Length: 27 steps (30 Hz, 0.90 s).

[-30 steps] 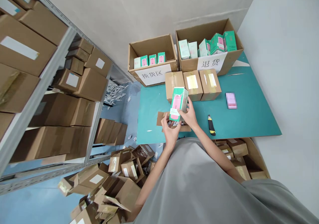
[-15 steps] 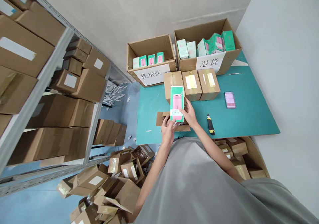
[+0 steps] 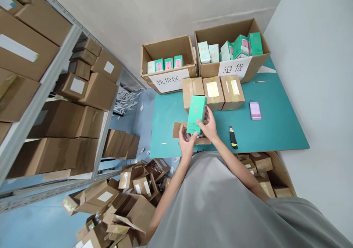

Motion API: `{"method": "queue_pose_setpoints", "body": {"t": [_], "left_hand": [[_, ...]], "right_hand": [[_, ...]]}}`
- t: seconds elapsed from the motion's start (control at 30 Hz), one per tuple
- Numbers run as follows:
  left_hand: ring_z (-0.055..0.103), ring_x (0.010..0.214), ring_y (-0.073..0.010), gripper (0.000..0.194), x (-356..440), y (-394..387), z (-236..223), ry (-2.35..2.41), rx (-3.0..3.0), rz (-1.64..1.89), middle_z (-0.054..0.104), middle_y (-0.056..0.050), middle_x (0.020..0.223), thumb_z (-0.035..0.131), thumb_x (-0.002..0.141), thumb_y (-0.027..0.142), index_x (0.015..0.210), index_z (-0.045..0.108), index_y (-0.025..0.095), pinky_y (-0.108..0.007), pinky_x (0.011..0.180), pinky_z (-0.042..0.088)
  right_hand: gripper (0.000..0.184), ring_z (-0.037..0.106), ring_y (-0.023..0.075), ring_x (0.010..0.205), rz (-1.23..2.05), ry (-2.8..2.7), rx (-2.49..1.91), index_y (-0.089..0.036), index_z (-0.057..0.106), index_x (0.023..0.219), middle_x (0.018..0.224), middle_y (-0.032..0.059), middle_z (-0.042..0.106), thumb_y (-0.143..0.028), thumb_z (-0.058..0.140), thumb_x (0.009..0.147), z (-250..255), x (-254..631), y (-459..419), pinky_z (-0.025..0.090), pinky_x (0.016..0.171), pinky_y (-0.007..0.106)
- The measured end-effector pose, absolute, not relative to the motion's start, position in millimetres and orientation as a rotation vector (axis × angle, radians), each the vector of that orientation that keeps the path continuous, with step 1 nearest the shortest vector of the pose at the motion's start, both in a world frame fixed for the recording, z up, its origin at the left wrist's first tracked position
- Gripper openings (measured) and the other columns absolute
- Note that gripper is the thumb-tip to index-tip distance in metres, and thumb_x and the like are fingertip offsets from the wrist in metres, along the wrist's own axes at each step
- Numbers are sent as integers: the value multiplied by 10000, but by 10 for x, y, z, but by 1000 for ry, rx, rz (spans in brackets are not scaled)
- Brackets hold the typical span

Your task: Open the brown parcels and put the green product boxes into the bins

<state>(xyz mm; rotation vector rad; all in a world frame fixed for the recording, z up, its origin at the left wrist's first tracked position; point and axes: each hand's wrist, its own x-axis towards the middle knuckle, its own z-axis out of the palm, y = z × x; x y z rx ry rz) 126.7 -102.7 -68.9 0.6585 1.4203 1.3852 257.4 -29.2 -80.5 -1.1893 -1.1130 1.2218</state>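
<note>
Cartons (image 3: 213,93) just beyond green box (image 3: 196,112)

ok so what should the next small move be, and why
Probably a slight turn of the green printed product box to bring its right side, where pink shows, into fuller view: that side is mostly hidden, while the left hand holds the lower end and the right hand grips the right edge, so both could steer it.
</note>
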Motion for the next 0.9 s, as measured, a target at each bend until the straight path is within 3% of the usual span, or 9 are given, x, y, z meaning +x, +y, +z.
{"method": "queue_pose_setpoints", "body": {"t": [0.1, 0.23, 0.4, 0.57, 0.7, 0.8, 0.9], "left_hand": [[731, 1374, -329, 822, 1212, -960, -733, 1289, 390, 1327, 738, -166, 1467, 1025, 724, 534, 1406, 678, 233, -478, 1153, 616], [792, 1235, -334, 802, 1191, -922, -771, 1220, 303, 1316, 806, -164, 1301, 1058, 669, 485, 1324, 692, 200, -545, 1115, 639], [720, 1374, -339, 926, 1226, -929, -812, 1375, 424, 1381, 728, -161, 1446, 1084, 639, 461, 1428, 664, 218, -483, 1161, 603], [643, 1456, -337, 1016, 1254, -991, -756, 1616, 733, 1465, 593, -167, 1608, 1063, 689, 425, 1576, 597, 257, -408, 1175, 578], [576, 1534, -350, 1080, 1274, -1065, -667, 1658, 963, 1452, 548, -171, 1609, 1051, 709, 405, 1653, 548, 259, -413, 1225, 543], [551, 1578, -339, 1032, 1260, -1047, -663, 1539, 801, 1457, 575, -159, 1618, 1054, 709, 445, 1605, 575, 266, -413, 1257, 524], [650, 1479, -343, 888, 1225, -982, -698, 1385, 453, 1375, 679, -159, 1520, 1036, 716, 525, 1462, 641, 249, -453, 1181, 591]], "right_hand": [[1088, 698, 369, 1430, 1184, -1058, -1175, -269, 356, 1798, 1682, 182, 614, -672, 813, 896, -839, 2586, -257, 629, 1184, 524], [1059, 703, 383, 1415, 1233, -1063, -1134, -282, 408, 1778, 1641, 169, 653, -659, 827, 881, -854, 2602, -221, 622, 1198, 567], [1036, 657, 407, 1484, 1265, -1077, -1187, -289, 440, 1768, 1714, 184, 581, -704, 822, 898, -823, 2608, -238, 648, 1160, 591], [1208, 684, 415, 1438, 1235, -1117, -1246, -308, 337, 1819, 1703, 200, 572, -789, 871, 848, -757, 2532, -315, 699, 1079, 544], [1293, 716, 397, 1371, 1205, -1087, -1270, -302, 269, 1834, 1660, 207, 602, -773, 908, 813, -794, 2506, -302, 672, 1112, 556], [1292, 719, 392, 1362, 1224, -1018, -1245, -314, 254, 1829, 1638, 197, 619, -776, 898, 809, -865, 2553, -259, 659, 1123, 576], [1252, 727, 393, 1359, 1262, -991, -1182, -297, 287, 1817, 1637, 205, 624, -759, 889, 820, -907, 2609, -236, 649, 1139, 587]]}}
